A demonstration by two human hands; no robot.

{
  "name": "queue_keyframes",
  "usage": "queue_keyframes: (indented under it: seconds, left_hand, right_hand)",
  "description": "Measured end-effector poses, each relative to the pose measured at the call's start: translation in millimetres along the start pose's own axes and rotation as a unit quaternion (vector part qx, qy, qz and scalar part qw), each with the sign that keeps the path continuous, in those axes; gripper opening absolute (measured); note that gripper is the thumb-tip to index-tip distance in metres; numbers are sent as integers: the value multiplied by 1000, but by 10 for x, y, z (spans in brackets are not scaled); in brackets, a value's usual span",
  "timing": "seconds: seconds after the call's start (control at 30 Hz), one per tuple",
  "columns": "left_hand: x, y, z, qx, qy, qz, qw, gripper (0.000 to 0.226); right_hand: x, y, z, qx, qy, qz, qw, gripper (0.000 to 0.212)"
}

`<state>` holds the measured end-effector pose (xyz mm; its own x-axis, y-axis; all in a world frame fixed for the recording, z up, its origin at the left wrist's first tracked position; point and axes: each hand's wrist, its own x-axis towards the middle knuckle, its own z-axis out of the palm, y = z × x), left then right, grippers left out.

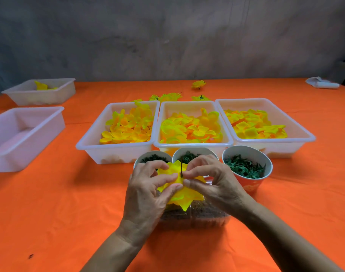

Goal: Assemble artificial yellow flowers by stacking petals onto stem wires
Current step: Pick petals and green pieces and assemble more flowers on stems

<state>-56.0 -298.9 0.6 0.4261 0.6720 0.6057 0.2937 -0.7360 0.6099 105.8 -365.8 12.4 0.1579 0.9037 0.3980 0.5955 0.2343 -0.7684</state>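
Grip, both hands: left hand (148, 190) and right hand (212, 180) meet over the near middle of the counter (69, 222), fingers curled inward. Left thumb and forefinger pinch the yellow petal layer (184, 199) from its left side; right thumb and forefinger pinch at its centre, where the dark stem wire (181, 170) stands up through it. Neither hand is spread; both are closed onto the flower.

Step in hand, as judged: a petal layer is being seated on the wire. The next move likely calls for sliding it fully along the wire, then picking another layer or a green part.

Stock, largest to smallest:
- Left petal tray (89, 142), middle petal tray (193, 143) and right petal tray (297, 122), in a row beyond the hands, each holding loose yellow petals.
- Two white trays at far left: near tray (2, 154), contents not visible; far tray (67, 89), a few yellow pieces.
- Clear box (207, 216) directly under the hands, dark contents, unclear.
- Three cups between hands and trays: right cup (250, 185), green leaf-like pieces; centre cup (195, 152) and left cup (146, 157), dark green parts.
- Finished flowers (169, 97) behind the trays.
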Motion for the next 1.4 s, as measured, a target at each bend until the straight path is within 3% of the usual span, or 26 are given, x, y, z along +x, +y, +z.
queue_keyframes:
  seconds: [0.2,0.3,0.37,0.5,0.83,1.03,1.13,1.2,1.23,1.3,1.4]
  left_hand:
    - [-8,-72,47,17,10,39,999,13]
    - [1,-61,40,-48,3,-11,999,11]
    - [21,-33,27,-108,-10,-57,992,21]
    - [19,-3,30,-122,-55,-66,989,27]
    - [-45,-18,159,-121,25,-58,991,11]
    - [14,-14,153,-86,24,-49,995,5]
    - [24,-21,147,-86,19,-48,995,4]
    - [26,-21,145,-78,14,-47,996,4]
    - [27,-12,147,-77,13,-45,996,5]
    - [30,0,143,-79,19,-43,996,4]
    - [29,8,137,-87,21,-48,995,4]
  right_hand:
    - [-26,82,81,15,39,-36,998,11]
    - [-37,97,104,27,52,-35,998,11]
    - [-32,103,108,28,53,-32,998,10]
    - [-31,87,103,34,54,-19,998,11]
    - [-113,118,159,174,89,53,979,10]
    - [-72,107,15,216,20,65,974,11]
    - [17,153,-256,150,117,78,979,12]
    - [102,269,-516,18,221,121,968,15]
    - [145,330,-638,-72,230,155,958,8]
    - [225,473,-792,-247,169,244,923,12]
    - [307,665,-796,-386,62,295,872,21]
